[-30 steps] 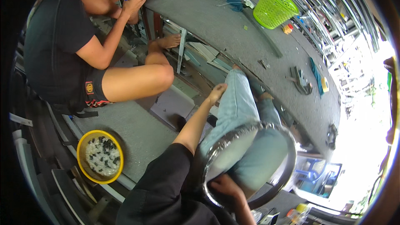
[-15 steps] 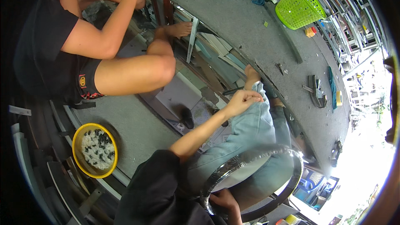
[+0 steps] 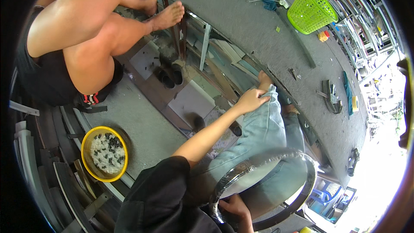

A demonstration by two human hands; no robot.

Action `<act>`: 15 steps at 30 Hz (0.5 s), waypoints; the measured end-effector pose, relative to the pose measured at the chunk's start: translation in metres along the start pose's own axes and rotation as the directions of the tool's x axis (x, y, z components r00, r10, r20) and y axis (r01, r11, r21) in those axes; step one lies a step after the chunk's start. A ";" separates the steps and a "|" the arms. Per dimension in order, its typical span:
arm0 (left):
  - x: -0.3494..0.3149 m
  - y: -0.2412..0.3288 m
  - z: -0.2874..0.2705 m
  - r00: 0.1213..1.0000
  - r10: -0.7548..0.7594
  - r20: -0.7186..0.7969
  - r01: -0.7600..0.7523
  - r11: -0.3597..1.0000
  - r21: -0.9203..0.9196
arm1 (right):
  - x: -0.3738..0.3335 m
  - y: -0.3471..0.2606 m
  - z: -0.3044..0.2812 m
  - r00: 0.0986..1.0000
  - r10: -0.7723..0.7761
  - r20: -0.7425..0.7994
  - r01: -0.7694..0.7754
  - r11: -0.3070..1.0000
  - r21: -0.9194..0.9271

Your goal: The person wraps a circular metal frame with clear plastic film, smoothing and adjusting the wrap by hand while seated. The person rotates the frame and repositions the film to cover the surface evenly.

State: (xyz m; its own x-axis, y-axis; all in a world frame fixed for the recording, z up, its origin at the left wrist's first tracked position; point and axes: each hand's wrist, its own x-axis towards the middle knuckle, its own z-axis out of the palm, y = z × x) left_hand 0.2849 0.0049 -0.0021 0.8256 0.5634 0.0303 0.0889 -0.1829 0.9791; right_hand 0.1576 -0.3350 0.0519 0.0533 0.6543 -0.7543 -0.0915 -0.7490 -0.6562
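Observation:
A round hoop-shaped frame (image 3: 307, 190), dark and wrapped in shiny clear film, lies tilted across my lap. Inside its near-left rim, my right hand (image 3: 235, 206) has its fingers curled round the rim, partly hidden by it. Stretched forward, my left hand (image 3: 253, 101) rests on the light blue jeans (image 3: 263, 125) near the rolled lower end of the leg. Its fingers lie over the cloth and are slightly apart, with nothing seen in them.
A person's bare legs (image 3: 112, 30) reach across the upper left, feet on the grey bench (image 3: 241, 21). A yellow bowl (image 3: 126, 155) of black and whitish bits stands at left. A green basket (image 3: 311, 11), a clamp-like tool (image 3: 331, 97) and a tape roll (image 3: 355, 103) are on the bench.
The other person's legs have shifted, with both feet now up at the bench edge and the arm gone from view. My left hand has gone from a pinch to lying on the jeans.

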 end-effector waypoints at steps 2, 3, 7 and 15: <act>0.006 -0.013 -0.001 0.994 0.026 0.104 -0.040 0.990 0.138 | 0.003 -0.009 0.002 0.995 -0.097 -0.012 0.097 0.994 -0.048; 0.003 -0.022 -0.001 0.998 -0.036 0.056 0.028 0.991 0.127 | 0.003 -0.015 0.003 0.999 -0.046 0.002 0.046 0.998 -0.052; -0.031 -0.064 -0.019 0.968 -0.083 -0.237 0.073 0.996 -0.047 | -0.013 -0.045 0.005 0.977 -0.213 0.021 0.196 0.848 -0.492; -0.156 -0.048 -0.161 0.885 -0.254 -0.390 0.200 0.964 -0.174 | -0.055 -0.068 0.058 0.881 -0.472 -0.040 0.298 0.616 -0.729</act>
State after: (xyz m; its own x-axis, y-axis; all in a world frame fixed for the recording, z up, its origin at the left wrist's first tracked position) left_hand 0.0620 0.0551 -0.0210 0.4907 0.8594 -0.1436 0.1544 0.0765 0.9850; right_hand 0.1035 -0.3137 0.1393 0.1294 0.9259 -0.3550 0.6843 -0.3425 -0.6437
